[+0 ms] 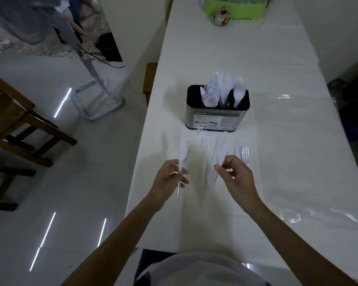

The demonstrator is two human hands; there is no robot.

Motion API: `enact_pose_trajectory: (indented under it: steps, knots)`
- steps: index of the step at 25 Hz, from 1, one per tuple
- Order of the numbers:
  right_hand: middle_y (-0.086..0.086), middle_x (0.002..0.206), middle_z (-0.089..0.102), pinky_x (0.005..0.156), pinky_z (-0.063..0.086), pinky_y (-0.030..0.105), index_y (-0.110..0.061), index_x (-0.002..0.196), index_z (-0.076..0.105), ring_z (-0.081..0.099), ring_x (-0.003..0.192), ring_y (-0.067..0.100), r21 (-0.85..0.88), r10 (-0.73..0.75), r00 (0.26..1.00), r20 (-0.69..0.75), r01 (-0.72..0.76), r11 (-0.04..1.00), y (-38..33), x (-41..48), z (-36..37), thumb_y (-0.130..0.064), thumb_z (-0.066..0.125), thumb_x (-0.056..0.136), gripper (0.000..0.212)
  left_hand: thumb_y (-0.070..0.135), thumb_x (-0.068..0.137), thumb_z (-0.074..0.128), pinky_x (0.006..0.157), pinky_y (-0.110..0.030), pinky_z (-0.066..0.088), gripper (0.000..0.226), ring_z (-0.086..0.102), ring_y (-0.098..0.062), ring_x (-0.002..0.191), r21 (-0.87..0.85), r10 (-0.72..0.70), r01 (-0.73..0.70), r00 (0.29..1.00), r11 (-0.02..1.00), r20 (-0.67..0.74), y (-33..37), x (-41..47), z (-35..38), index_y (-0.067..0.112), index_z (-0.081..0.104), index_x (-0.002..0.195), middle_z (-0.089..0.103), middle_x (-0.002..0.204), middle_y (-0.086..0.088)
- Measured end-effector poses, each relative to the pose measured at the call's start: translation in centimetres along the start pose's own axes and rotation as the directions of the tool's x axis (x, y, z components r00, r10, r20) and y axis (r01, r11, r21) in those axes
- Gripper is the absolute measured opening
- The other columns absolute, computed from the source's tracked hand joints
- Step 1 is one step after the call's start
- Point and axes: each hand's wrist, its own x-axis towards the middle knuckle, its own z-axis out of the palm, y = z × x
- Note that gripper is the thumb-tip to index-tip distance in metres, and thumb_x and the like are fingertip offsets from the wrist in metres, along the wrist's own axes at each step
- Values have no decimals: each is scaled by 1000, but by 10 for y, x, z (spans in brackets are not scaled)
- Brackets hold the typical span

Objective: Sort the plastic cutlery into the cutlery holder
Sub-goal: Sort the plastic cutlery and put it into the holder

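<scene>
Plastic knife [182, 149] held by left hand [170, 178], second knife [220, 155] pinched by right hand [238, 176].

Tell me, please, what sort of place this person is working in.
Probably a dining room in a home, though I cannot be sure: a long table under a white cloth and clear plastic, a wooden chair to its left, and glossy white floor tiles.
</scene>
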Motion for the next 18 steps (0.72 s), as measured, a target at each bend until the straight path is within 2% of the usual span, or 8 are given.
enact_pose_trajectory:
  steps: [2, 3, 6, 8, 10, 13, 16, 18]
  knots:
    - [-3, 73, 61, 60, 42, 13, -12, 78, 59, 53, 60, 0, 131, 168, 985, 24, -170, 977, -2, -3, -2, -13, 63, 88, 11, -11, 90, 37, 50, -24, 42, 29, 53, -19, 57, -77, -123, 125, 992, 989, 39, 4, -4, 16, 9, 54, 104, 58, 81, -7]
    - [2, 75, 63, 60, 43, 17, -9, 79, 60, 53, 62, 6, 190, 237, 970, 58, -244, 951, -2, -5, -4, -14, 62, 88, 10, -9, 91, 35, 48, -23, 38, 30, 48, -17, 55, -95, -174, 177, 984, 980, 43, 5, -6, 23, 8, 56, 104, 56, 78, -7]
    - [10, 78, 64, 60, 43, 25, -13, 76, 63, 53, 69, 18, 229, 347, 928, 133, -370, 901, -1, -13, -8, -16, 64, 87, 12, 4, 96, 38, 45, -20, 32, 24, 42, -12, 50, -159, -231, 241, 970, 957, 79, 9, -10, 37, 12, 61, 97, 52, 70, -5]
    - [8, 78, 66, 58, 45, 24, -13, 76, 63, 59, 71, 18, 251, 380, 914, 143, -405, 879, -1, -19, -9, -14, 65, 86, 10, 17, 97, 45, 45, -19, 32, 17, 40, -8, 47, -137, -199, 213, 974, 967, 109, 11, -13, 41, 11, 60, 92, 50, 67, -1]
    - [6, 79, 69, 59, 46, 24, -11, 80, 66, 64, 72, 16, 342, 424, 894, 143, -446, 827, 1, -24, -9, -12, 65, 86, 6, 27, 93, 56, 45, -18, 34, 16, 40, -5, 46, 19, -152, 151, 976, 988, 154, 15, -18, 45, 12, 60, 86, 50, 63, 5]
    - [5, 80, 72, 64, 49, 25, -7, 86, 69, 68, 71, 14, 423, 466, 876, 120, -470, 775, 6, -27, -10, -12, 65, 86, 6, 16, 84, 68, 44, -10, 35, 10, 45, 2, 42, 242, -69, 10, 969, 970, 237, 15, -25, 49, 9, 66, 90, 53, 58, 12]
    - [6, 79, 71, 63, 49, 26, -3, 86, 68, 68, 73, 17, 420, 473, 878, 74, -458, 783, 10, -30, -10, -11, 65, 86, 8, 8, 85, 64, 44, -12, 36, 6, 45, 1, 39, 275, -48, -27, 964, 961, 262, 11, -28, 49, 6, 68, 89, 53, 51, 13]
    - [6, 77, 69, 62, 46, 27, -5, 82, 66, 65, 72, 19, 453, 487, 873, -14, -428, 782, 15, -30, -12, -13, 63, 88, 10, 12, 88, 62, 47, -12, 38, 9, 49, 1, 44, 297, -29, -36, 977, 954, 212, 7, -27, 46, 12, 70, 91, 57, 58, 14]
